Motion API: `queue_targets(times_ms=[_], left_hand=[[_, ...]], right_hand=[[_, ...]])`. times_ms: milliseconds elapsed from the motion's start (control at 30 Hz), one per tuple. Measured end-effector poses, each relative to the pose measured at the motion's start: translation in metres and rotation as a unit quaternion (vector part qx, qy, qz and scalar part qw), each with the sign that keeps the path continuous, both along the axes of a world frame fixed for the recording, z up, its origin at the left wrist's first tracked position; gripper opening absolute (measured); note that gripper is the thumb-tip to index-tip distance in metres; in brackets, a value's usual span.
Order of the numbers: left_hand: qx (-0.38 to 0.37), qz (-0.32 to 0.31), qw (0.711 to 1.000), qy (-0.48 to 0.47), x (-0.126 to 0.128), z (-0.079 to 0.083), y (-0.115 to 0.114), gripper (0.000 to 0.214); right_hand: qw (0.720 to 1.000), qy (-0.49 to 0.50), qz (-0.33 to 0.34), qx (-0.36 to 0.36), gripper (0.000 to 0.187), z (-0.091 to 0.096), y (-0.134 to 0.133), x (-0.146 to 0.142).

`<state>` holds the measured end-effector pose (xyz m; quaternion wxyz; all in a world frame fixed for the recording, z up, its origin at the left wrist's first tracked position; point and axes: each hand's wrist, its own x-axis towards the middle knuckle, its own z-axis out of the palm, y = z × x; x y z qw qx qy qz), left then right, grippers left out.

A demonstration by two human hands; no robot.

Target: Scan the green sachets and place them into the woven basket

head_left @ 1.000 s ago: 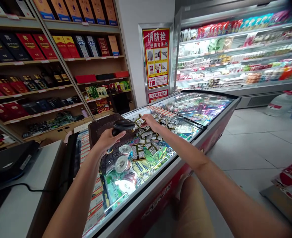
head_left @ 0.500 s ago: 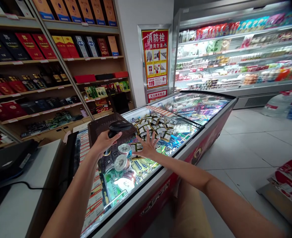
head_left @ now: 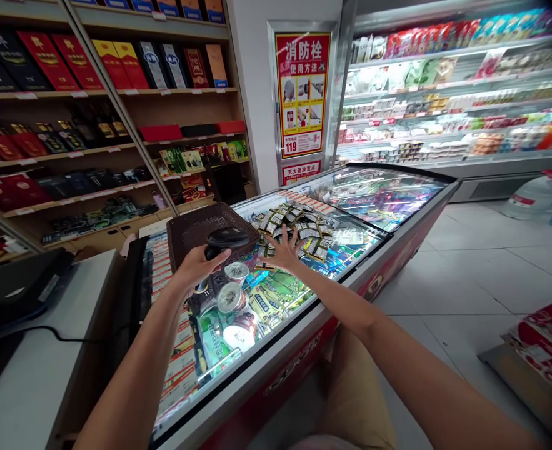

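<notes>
My left hand (head_left: 195,269) is wrapped round the handle of a black barcode scanner (head_left: 227,237), its head pointing over the freezer. To its right, my right hand (head_left: 283,253) reaches out with fingers spread, over the near edge of a pile of small black-and-gold packets (head_left: 311,228). One packet lies partly beneath the palm; whether the fingers touch it I cannot tell. The pile rests on the glass top of a chest freezer (head_left: 381,240). Nearer to me, several round lidded tubs (head_left: 231,297) show beside the scanner.
A dark woven basket (head_left: 182,234) stands on the freezer behind the scanner. At left is a counter (head_left: 85,319) with a black device and cable. Shelves of boxes (head_left: 111,65) line the back left. A boxed stack (head_left: 547,340) is on the floor at right.
My right hand has moved away from the tubs, farther onto the packet pile, and the packet beneath it has shifted that way too. The scanner stays in my left hand. The view tilts slightly down.
</notes>
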<state>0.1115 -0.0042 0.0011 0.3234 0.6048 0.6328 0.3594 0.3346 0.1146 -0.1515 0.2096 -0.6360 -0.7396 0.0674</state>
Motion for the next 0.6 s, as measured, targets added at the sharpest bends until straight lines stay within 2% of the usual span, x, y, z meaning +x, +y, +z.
queue_targets(times_ms=[100,200,333,400,467,533,600], left_hand=[[-0.008,-0.048,0.998,0.029,-0.006,-0.013,-0.006,0.052],[-0.008,-0.092,0.989,0.113,-0.014,-0.032,-0.013,0.046],[0.042,-0.055,0.972,0.226,-0.015,-0.057,-0.023,0.041],[0.064,-0.036,0.942,0.328,-0.012,-0.069,-0.026,0.036],[0.089,-0.035,0.896,0.433,-0.009,-0.082,-0.028,0.031],[0.104,-0.041,0.868,0.484,-0.006,-0.093,-0.030,0.029],[0.110,-0.040,0.858,0.500,-0.006,-0.105,-0.032,0.031]], right_hand=[[1.000,0.010,0.000,-0.002,0.095,0.001,0.007,0.002],[0.999,0.045,0.014,0.015,0.091,0.001,0.006,0.006],[0.993,0.082,0.023,0.076,0.080,-0.001,-0.006,0.010],[0.989,0.103,0.025,0.101,0.076,-0.002,-0.012,0.010],[0.985,0.130,0.029,0.111,0.071,-0.002,-0.018,0.008],[0.979,0.159,0.036,0.119,0.068,-0.001,-0.022,0.006],[0.973,0.187,0.050,0.129,0.066,0.002,-0.025,0.004]])
